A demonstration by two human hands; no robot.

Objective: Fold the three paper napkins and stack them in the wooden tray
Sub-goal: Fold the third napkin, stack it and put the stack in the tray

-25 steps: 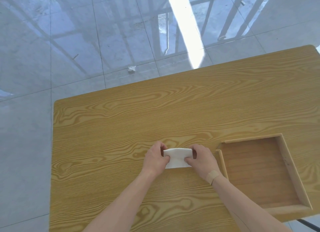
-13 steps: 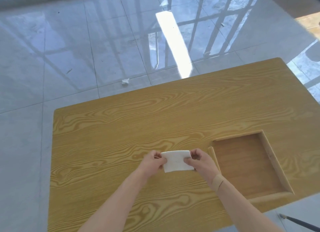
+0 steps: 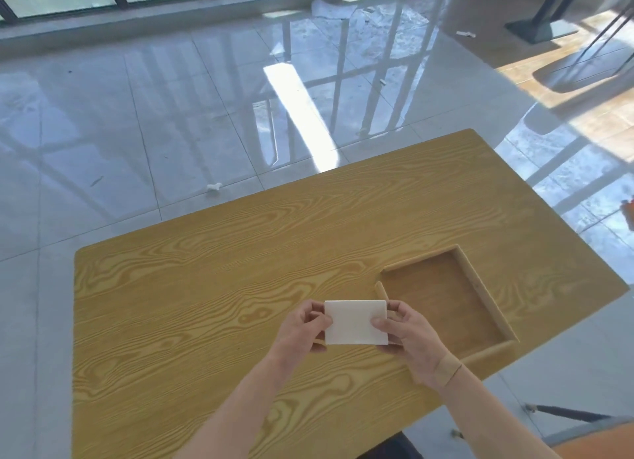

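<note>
A folded white paper napkin (image 3: 355, 322) is held flat above the wooden table (image 3: 212, 287), raised toward me. My left hand (image 3: 302, 328) pinches its left edge and my right hand (image 3: 408, 335) pinches its right edge, thumbs on top. The wooden tray (image 3: 480, 283) lies just right of my right hand, near the table's right edge, with nothing inside it. A tan bandage wraps my right wrist. No other napkins show on the table.
The table's front edge runs close to my body. Shiny grey floor tiles surround the table, with a crumpled white scrap (image 3: 214, 187) on the floor beyond it. A dark stand base (image 3: 538, 29) sits far right.
Both hands have lifted the folded napkin off the table and toward me. My head has tilted up, showing more floor and the windows.
</note>
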